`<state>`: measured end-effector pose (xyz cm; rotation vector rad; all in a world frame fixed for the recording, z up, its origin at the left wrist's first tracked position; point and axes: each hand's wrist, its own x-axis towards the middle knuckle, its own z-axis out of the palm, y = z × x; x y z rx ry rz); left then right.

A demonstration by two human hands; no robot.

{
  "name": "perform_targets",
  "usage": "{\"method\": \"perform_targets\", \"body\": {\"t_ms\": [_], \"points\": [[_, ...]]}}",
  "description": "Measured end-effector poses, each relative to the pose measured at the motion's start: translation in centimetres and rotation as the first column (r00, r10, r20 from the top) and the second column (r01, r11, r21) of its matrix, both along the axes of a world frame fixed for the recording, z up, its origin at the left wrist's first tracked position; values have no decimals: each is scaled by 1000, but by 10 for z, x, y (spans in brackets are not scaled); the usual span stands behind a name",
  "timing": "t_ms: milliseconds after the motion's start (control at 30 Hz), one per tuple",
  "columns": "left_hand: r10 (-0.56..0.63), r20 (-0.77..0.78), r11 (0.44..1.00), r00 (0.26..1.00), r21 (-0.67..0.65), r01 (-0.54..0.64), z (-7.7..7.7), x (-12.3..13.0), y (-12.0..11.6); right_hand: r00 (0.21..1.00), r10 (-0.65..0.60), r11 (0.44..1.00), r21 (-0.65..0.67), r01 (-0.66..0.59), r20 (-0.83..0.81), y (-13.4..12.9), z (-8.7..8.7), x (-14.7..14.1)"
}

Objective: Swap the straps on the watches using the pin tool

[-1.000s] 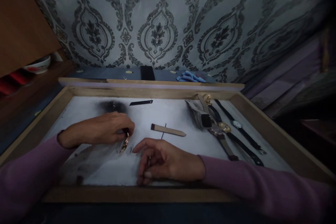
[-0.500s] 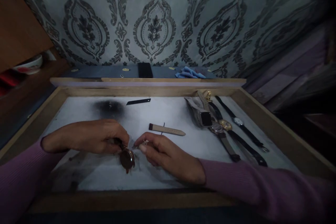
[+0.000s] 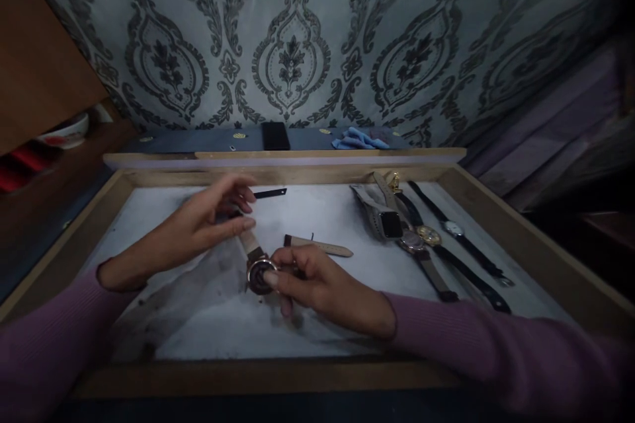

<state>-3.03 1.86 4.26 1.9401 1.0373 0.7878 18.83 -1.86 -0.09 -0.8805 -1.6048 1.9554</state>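
Observation:
A round watch with a dark face and shiny metal rim is gripped between the thumb and fingers of my right hand. One strap half, pale on the visible side, runs up from the case toward my left hand. The fingers of that hand are spread apart, with the thumb over the upper end of the strap; the contact there is partly hidden. Just behind my right hand lies a loose strap piece, beige with a dark brown end and a thin dark pin across it.
A black blade-like strip lies beyond my left hand. Several watches, including a square-faced one, lie to the right in the wood-rimmed tray. Behind the rim are a black flat object and a blue cloth.
The watch has passed from my left hand to my right and now shows its face. My left hand has risen away and its fingers have spread. The thin tool in my right hand is no longer visible.

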Motion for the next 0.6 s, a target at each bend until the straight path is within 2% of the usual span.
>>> {"method": "perform_targets", "body": {"t_ms": [67, 133, 200, 267, 400, 467, 600], "points": [[148, 108, 988, 983, 21, -151, -6, -2, 4, 998, -52, 999, 13, 53, -22, 2, 5, 2], [211, 100, 976, 972, 35, -216, -8, -3, 6, 995, -98, 995, 25, 98, -23, 4, 10, 4], [170, -4, 986, 986, 5, -170, -8, -2, 6, 991, -129, 991, 45, 130, -22, 5, 13, 5], [53, -96, 995, 994, -84, -61, -5, 2, 2, 988, -151, 985, 73, 154, -42, 6, 13, 6], [-146, -56, 960, 988, -249, 128, -2, 15, -10, 981, -164, 978, 110, 175, -104, 9, 8, 5], [-161, 19, 936, 987, -313, 158, -4, 22, -15, 978, -169, 976, 115, 183, -123, 10, 4, 4], [-93, 122, 902, 988, -410, 136, -13, 33, -20, 976, -163, 976, 121, 181, -146, 13, -4, 2]]}}
